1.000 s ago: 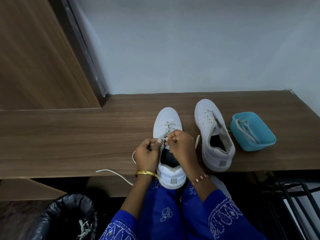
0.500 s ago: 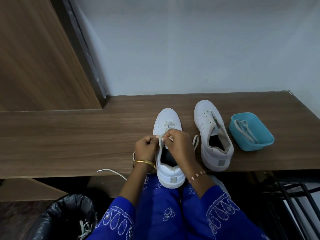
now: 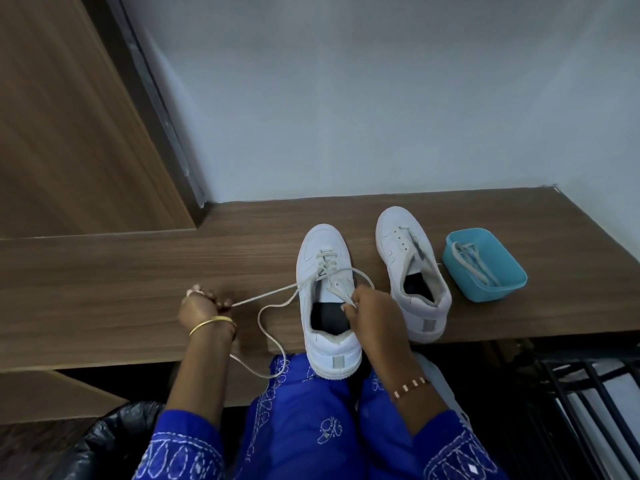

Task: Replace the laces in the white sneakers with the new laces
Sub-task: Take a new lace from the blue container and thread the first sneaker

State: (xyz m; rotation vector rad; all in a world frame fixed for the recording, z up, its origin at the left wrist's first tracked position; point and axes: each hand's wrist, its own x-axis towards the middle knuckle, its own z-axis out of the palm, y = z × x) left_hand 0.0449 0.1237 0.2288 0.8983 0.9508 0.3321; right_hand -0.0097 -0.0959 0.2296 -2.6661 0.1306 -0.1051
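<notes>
— We see a wood-grain countertop (image 3: 104, 271) with a matt, laminate look; the cabinet panel (image 3: 62, 116) has the same finish. What of the shoes?

— We take both white sneakers (image 3: 325, 296) for smooth, faintly glossy leather-like uppers, and the lace (image 3: 273, 292) for flat woven cloth. The blue tub (image 3: 485, 268) looks like smooth plastic, the bin liner (image 3: 90, 445) like shiny black plastic film, the bangle (image 3: 211, 323) like polished gold metal, the wall (image 3: 346, 98) like matt paint

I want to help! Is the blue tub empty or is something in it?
Not empty. The blue tub sits on the wooden table beside the right sneaker, with a pale lace lying loosely inside it.
</notes>
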